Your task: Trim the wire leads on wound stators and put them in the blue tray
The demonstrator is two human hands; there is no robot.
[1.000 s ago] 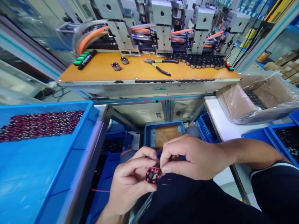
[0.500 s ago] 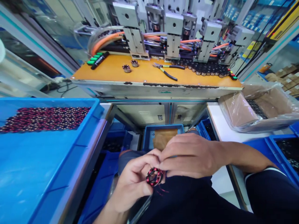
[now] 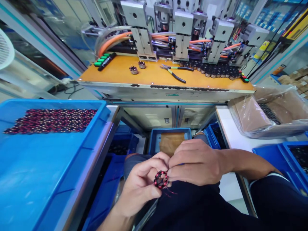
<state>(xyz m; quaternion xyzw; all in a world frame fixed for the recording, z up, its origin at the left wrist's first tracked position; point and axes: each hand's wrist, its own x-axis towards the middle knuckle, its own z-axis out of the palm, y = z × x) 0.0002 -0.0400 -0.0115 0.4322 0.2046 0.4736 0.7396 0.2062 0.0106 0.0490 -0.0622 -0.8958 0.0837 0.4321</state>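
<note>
Seen from the head camera, a seated worker's left hand (image 3: 139,184) holds a red-wound ring core (image 3: 158,185) above the lap, gripped narrowly between thumb and fingers, its open face turned up toward the camera. The right hand (image 3: 196,163) meets the ring's right edge with fingertips bunched; whether they pinch the core or a wire cannot be told. Thin red wire ends (image 3: 171,192) trail below the ring.

At left, a large blue tray (image 3: 36,166) carries a closely packed bed of red-and-black wound cores (image 3: 57,121) along its far side. Below it, a blue bin (image 3: 134,145) holds dark parts (image 3: 117,149). On the floor beyond the hands, a shallow blue tray (image 3: 152,141) contains a brown sheet (image 3: 171,142). At right, a plastic-lined cardboard box (image 3: 251,115) on a white table (image 3: 229,125) holds small dark pieces (image 3: 269,114), with a blue crate (image 3: 287,152) of dark parts near it.

On the orange workbench (image 3: 108,77), black-and-yellow cutting pliers (image 3: 177,68) lie between two loose cores (image 3: 133,71) and a crowded cluster of black-topped cores (image 3: 215,71).
</note>
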